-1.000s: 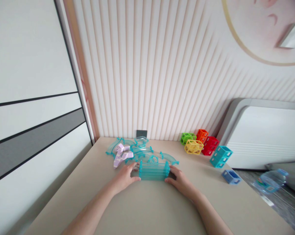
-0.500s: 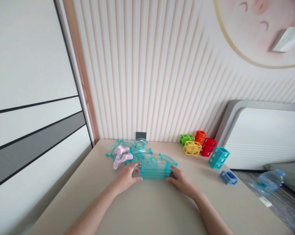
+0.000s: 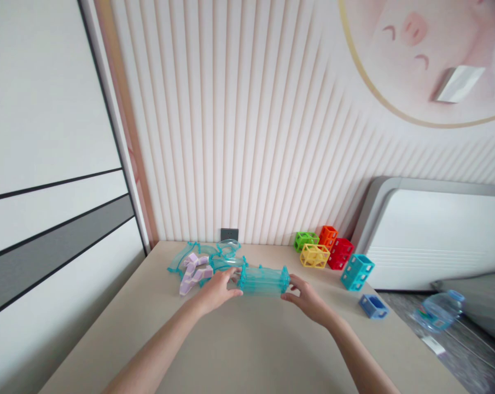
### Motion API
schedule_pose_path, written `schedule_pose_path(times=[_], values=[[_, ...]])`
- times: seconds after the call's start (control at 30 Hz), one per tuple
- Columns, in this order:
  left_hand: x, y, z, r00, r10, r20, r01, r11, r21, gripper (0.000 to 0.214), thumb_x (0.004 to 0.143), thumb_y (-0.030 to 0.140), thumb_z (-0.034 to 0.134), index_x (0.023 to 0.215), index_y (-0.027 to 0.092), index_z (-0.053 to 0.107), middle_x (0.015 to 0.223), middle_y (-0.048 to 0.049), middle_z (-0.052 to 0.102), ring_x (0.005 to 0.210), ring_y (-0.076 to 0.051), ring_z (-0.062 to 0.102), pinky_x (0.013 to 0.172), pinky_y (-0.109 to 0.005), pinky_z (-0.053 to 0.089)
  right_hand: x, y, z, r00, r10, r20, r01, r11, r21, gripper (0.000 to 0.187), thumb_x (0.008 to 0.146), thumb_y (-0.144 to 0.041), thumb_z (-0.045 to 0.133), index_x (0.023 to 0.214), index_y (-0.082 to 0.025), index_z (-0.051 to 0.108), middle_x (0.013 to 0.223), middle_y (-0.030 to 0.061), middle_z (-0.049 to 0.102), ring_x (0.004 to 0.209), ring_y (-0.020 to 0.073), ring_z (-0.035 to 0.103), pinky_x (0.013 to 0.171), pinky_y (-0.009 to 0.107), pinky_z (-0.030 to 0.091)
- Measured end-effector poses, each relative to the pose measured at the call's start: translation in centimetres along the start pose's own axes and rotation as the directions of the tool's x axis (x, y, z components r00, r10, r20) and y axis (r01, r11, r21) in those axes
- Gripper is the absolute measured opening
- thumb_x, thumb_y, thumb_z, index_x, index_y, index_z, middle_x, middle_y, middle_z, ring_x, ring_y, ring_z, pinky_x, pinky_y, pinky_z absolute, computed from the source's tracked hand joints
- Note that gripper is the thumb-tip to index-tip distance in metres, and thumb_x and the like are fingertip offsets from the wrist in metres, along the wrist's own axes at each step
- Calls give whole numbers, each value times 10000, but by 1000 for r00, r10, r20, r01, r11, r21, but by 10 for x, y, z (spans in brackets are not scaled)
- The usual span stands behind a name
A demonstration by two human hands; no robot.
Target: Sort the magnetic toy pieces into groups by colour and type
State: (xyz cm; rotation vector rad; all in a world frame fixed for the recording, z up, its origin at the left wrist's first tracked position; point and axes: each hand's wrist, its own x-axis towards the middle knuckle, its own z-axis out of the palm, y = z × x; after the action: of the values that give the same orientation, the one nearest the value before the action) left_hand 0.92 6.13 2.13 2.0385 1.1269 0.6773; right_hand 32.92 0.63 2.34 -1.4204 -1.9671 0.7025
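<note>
A person's two bare forearms reach forward from the bottom of the view over a beige table [image 3: 247, 350], which stands against a cream ribbed wall [image 3: 247, 137]. Between the hands lies a clear teal ribbed plastic tube [image 3: 264, 280], its long axis running sideways across the view, nearly level and square to the person, with one open end pointing to each hand.

The left hand [image 3: 216, 291] is on the tube's left end, its grip loosely curled and its fingertips [image 3: 233, 275] meeting the rim. The right hand [image 3: 307, 302] has a wider, open grip, with its fingertips [image 3: 291, 283] at the right end. I cannot tell how firmly either hand has hold, or whether the tube is touching the table.

Just beyond the left hand, a heap of clear teal curved track pieces [image 3: 206, 257] lies with lilac zigzag pieces [image 3: 193, 275] on its near left side. Farther right, well apart from the hands, stand open-sided plastic cage blocks: green [image 3: 306, 241], orange [image 3: 328, 236], yellow [image 3: 314, 255], red [image 3: 339, 253] and teal [image 3: 357, 272]. A smaller blue cage block [image 3: 373, 306] sits near the table's right edge.
</note>
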Motion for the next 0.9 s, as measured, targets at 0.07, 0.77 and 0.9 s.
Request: schedule_pose_path(times=[0.07, 0.77, 0.9], values=[[11, 0, 2, 1000, 5, 3, -5, 1000, -23, 533, 757, 281, 784, 1260, 202, 624, 1193, -98, 760, 1114, -279, 703, 984, -379, 516, 5, 1, -8, 1000, 9, -7, -9, 1000, -1, 246, 843, -325, 680, 1068, -224, 686, 1110, 64, 718, 1000, 244, 655, 880, 367, 515], [125, 7, 3, 996, -26, 90, 32, 997, -68, 543, 723, 245, 781, 1241, 194, 629, 1064, -73, 799, 965, -251, 748, 877, -344, 564, 71, 59, -39, 989, 144, -27, -138, 977, 162, 391, 812, -514, 690, 1031, -190, 680, 1001, 82, 737, 940, 267, 702, 848, 396, 561], [140, -2, 9, 993, -34, 113, 45, 995, -90, 498, 737, 244, 769, 1212, 184, 633, 1039, -80, 803, 966, -249, 749, 883, -346, 562, 80, 74, -35, 985, 166, -42, -156, 972, 178, 400, 803, -530, 685, 1015, -190, 682, 950, 79, 738, 915, 273, 702, 822, 399, 565]])
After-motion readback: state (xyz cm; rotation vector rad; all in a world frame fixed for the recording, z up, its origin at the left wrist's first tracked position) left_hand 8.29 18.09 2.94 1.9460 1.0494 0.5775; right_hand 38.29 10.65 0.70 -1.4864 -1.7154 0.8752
